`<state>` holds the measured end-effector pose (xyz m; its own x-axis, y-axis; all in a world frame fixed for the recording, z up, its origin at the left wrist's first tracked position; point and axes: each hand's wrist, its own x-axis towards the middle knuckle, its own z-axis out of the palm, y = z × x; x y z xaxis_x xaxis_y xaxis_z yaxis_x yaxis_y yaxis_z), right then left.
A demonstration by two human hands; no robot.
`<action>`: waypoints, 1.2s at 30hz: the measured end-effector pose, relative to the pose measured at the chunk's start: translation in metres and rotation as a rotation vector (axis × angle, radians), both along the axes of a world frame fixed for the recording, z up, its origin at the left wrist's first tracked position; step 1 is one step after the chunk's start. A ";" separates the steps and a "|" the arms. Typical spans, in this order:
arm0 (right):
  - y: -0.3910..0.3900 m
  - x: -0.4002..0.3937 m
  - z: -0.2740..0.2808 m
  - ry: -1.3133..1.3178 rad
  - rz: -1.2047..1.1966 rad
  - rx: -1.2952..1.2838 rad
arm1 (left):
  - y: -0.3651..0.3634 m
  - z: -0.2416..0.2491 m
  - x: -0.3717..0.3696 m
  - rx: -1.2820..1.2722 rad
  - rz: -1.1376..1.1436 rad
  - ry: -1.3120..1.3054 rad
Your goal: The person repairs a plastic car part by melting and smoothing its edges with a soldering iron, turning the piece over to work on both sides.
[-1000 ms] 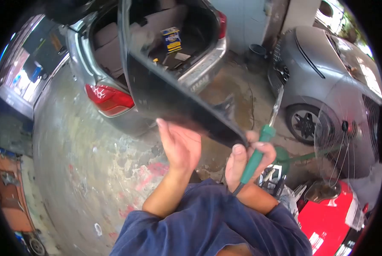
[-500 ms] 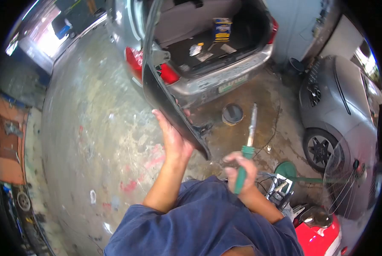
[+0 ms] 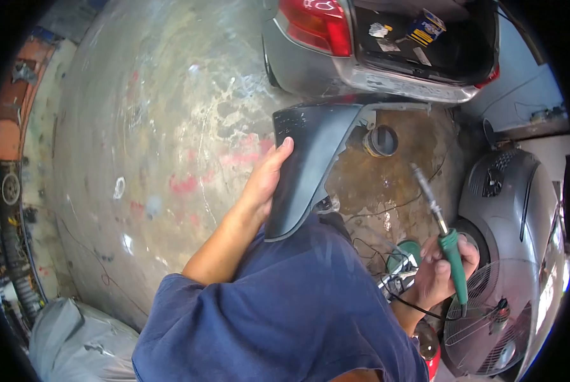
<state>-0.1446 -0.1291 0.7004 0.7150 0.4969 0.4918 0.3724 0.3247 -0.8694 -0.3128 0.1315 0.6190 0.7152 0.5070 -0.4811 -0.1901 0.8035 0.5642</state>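
My left hand [image 3: 267, 181] grips the edge of a black plastic car bumper [image 3: 310, 165], with the thumb lying on its outer face. The bumper's near end tapers down in front of my shirt, and its far part stretches right toward the car; my left fingers are hidden behind it. In my right hand [image 3: 443, 277] is a soldering iron [image 3: 453, 258] with a green handle. Its metal tip points up and left, apart from the bumper. A black cord hangs from the handle's lower end.
A silver car [image 3: 310, 67] with its trunk open stands ahead. On the wet floor sits a round can [image 3: 382, 141]. To the right are a wire-caged fan [image 3: 488, 318] and a grey car [image 3: 520, 197]. A grey cover [image 3: 88, 344] lies at lower left.
My view has turned, shifting the cars right and up. The bumper has swung from steeply upright to lying outward, showing its broad face. My right hand has moved right with the soldering iron.
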 end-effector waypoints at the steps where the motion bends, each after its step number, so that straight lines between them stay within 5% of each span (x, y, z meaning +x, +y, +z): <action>1: 0.008 -0.007 0.005 0.035 0.089 0.063 | 0.003 -0.003 -0.006 0.008 0.015 -0.008; 9: 0.043 -0.014 0.021 -0.297 0.614 0.017 | 0.000 -0.025 -0.022 -0.043 0.172 -0.182; 18: 0.055 -0.026 0.026 -0.451 0.576 -0.195 | 0.016 -0.024 -0.016 0.116 0.201 0.035; 36: 0.058 -0.038 0.020 -0.485 0.541 -0.239 | 0.023 0.000 -0.025 0.173 0.121 0.036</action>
<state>-0.1829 -0.0709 0.7209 0.0731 0.8488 0.5237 0.5733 0.3939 -0.7184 -0.3380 0.1542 0.6186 0.6283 0.6654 -0.4031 -0.2565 0.6663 0.7001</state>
